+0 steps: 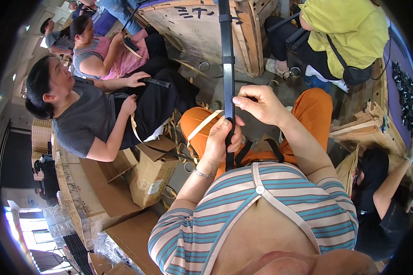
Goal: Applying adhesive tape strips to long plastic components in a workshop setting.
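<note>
Left hand wrapped around a long black bar, right thumb at its side

The left hand holds a long, narrow black bar near its lower end, fingers closed around it. The bar stands roughly in line with the person's body, reaching far up beyond both hands, with darker bands across it above them. The right hand is just above and to the right of the left one, fingers curled and thumb tip at the bar's right edge; whether it pinches anything cannot be told. A pale tan strip runs from beside the bar, just above the left hand, down and leftward over the orange trousers.

Left of and below the left hand sits an open cardboard box. Farther left, a co-worker in a grey shirt holds a shorter black piece. Beyond the hands stands a wooden crate. Up and right of the right hand, a ring-shaped roll lies near a seated person in a yellow top. Well to its right, small black parts are heaped on a purple surface.
</note>
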### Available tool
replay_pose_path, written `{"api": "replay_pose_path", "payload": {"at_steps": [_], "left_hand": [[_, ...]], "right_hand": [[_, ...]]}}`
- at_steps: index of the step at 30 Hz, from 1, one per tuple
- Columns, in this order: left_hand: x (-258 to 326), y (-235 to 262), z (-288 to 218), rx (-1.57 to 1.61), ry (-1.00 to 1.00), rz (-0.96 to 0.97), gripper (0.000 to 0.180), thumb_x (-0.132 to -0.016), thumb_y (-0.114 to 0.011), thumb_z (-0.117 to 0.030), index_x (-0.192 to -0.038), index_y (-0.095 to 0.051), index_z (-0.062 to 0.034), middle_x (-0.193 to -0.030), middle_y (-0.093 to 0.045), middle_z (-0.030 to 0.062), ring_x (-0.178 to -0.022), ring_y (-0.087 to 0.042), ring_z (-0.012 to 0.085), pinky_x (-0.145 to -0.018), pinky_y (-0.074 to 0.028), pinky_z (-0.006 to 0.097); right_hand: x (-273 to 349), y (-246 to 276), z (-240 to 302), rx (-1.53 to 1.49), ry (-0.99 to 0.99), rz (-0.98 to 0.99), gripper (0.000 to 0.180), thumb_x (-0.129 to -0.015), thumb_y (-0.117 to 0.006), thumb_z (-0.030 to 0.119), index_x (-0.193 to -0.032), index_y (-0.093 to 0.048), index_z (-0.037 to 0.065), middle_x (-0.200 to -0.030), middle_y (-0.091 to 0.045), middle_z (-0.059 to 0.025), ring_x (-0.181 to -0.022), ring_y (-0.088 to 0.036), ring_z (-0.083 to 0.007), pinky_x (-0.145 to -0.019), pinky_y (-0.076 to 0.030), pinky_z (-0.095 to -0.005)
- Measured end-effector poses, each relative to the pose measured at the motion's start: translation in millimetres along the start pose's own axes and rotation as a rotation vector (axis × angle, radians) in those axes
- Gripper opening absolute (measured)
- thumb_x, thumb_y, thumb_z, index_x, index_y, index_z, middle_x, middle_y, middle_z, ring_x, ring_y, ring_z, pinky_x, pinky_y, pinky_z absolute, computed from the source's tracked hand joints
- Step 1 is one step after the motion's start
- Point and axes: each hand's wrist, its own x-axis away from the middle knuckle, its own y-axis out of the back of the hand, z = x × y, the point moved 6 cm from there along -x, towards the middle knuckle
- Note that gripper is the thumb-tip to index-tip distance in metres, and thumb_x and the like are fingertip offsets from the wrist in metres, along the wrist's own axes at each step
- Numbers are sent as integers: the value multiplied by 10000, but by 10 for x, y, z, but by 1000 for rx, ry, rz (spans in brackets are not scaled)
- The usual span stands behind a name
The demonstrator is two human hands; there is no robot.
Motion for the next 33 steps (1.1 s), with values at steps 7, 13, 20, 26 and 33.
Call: {"api": "replay_pose_path", "payload": {"at_steps": [7, 13, 20, 26, 33], "left_hand": [[38, 8, 21, 9, -10, 1, 325, -962, -345, -309, -1005, -451, -4, -585, -407, 18, -402, -315, 69, -377, -245, 201], [55, 8, 15, 27, 5, 8, 325, -962, -346, -312, -1001, -451, -7, -591, -412, 19, -403, -316, 69, -377, -247, 201], [3, 28, 0, -59, -27, -28, 323, -963, -348, -311, -990, -454, -7, -581, -404, 17, -403, -316, 71, -378, -249, 202], [-74, 30, -60, -54, -60, 48, 324, -956, -369, -318, -984, -463, -9, -588, -425, 20, -410, -341, 77, -389, -282, 205], [-277, 129, -245, -463, -201, -340, 182, -908, -510, -212, -886, -484, -33, -645, -500, 8, -519, -461, 77, -472, -376, 192]], "right_hand": [[41, -43, 37, -56, -33, 16, 245, -844, -602, 160, -676, -544, -8, -560, -436, 21, -558, -364, -36, -488, -302, -226], [33, -81, 41, -69, -53, 33, 243, -845, -600, 158, -675, -552, -8, -561, -441, 21, -560, -368, -31, -483, -299, -226], [-33, -76, -143, 91, -80, -2, 207, -854, -581, 141, -719, -567, -16, -621, -512, 10, -585, -411, -25, -512, -351, -219], [-105, -172, -102, -366, -71, 10, 177, -835, -576, 126, -742, -564, -24, -628, -539, -31, -453, -498, -79, -431, -370, -231], [-254, 12, 178, 89, 95, -215, 158, -798, -617, 91, -716, -526, -8, -600, -484, 2, -545, -448, -38, -479, -356, -222]]}}
